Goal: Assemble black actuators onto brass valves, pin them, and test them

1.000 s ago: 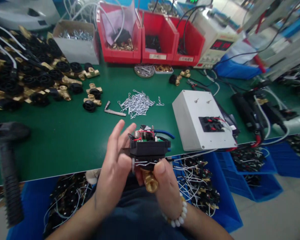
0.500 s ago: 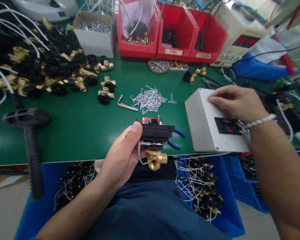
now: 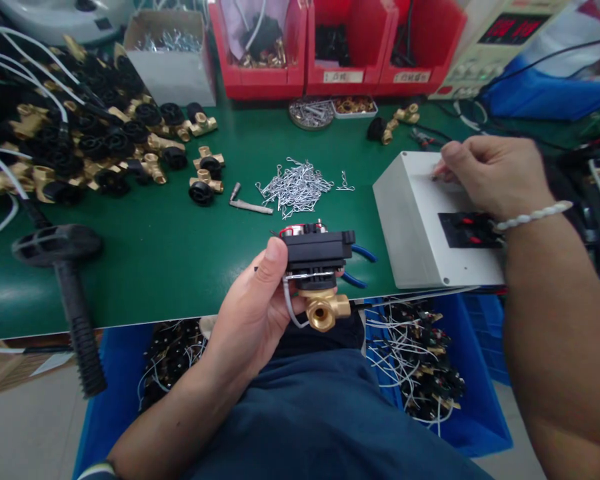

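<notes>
Upright at the near edge of the green tabletop (image 3: pixel 180 260), the valve unit with a black plastic housing and a golden brass body (image 3: pixel 321 248) sits grasped in the fingers of the left hand (image 3: pixel 253 303). To its right, the right hand (image 3: pixel 497 175) curls its fingers over the pale grey box with a black terminal panel (image 3: pixel 420 227), though whether they pinch anything there I cannot tell. Beyond the unit lies a heap of silvery wire clips (image 3: pixel 296 188), with open red plastic bins (image 3: pixel 265 85) farther back.
</notes>
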The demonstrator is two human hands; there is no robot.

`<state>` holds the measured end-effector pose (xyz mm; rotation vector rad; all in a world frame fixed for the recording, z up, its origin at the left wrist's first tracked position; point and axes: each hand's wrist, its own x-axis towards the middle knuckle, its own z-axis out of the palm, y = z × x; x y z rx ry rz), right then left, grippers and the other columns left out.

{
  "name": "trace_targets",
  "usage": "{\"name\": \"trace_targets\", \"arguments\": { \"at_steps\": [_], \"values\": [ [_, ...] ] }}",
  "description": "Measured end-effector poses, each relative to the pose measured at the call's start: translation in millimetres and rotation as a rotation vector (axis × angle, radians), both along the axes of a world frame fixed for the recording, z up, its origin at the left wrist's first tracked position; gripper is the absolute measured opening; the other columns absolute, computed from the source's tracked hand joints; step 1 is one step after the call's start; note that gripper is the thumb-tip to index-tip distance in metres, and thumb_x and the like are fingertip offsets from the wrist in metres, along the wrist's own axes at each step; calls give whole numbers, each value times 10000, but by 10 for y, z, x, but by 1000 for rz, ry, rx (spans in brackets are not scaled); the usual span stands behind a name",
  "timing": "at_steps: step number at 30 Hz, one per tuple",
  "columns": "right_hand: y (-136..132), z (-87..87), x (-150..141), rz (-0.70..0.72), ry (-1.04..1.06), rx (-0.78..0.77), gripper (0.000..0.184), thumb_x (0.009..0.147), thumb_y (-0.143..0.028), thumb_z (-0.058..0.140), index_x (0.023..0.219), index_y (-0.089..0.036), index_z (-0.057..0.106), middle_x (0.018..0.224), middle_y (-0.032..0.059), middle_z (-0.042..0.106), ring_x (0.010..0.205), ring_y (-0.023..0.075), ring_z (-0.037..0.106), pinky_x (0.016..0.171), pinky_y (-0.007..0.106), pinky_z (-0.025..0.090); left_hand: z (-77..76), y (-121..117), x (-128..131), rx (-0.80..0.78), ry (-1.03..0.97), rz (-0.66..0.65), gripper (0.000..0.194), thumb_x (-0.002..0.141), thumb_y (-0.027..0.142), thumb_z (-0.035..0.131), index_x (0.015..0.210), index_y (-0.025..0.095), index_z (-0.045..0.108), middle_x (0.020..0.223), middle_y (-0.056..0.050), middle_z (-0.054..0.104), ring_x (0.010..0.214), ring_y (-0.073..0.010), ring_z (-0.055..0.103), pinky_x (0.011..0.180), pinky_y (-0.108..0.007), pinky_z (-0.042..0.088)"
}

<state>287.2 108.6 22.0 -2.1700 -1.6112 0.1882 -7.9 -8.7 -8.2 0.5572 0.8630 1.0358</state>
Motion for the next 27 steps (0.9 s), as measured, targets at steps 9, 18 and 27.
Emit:
{"name": "trace_targets", "arguments": {
  "at_steps": [9, 18, 27],
  "values": [
    [-48, 13, 7, -54, -5, -41, 669, 744, -577, 497, 715, 52, 725, 984, 152, 754, 949, 111, 678, 632, 357, 367, 2, -12, 5, -25, 6, -2, 526, 928, 611, 619, 1251, 199, 671, 1223, -86, 759, 977, -254, 775, 789, -356, 676],
    [-53, -11, 8, -60, 127, 33, 575, 771, -459, 674, 1087, 16, 748, 966, 179, 766, 883, 98, 707, 660, 319, 416, 35, -18, 25, 8, 18, -55, 541, 941, 647, 566, 1216, 195, 678, 1163, -88, 773, 987, -266, 778, 784, -361, 674],
    [-58, -56, 31, -32, 126, 11, 644, 761, -511, 628, 1115, 17, 733, 979, 150, 770, 937, 156, 709, 669, 368, 404, -193, 115, 26, 15, -17, 20, 615, 780, 622, 786, 1144, 139, 678, 1040, -98, 793, 922, -258, 783, 775, -346, 667]
  ]
}}
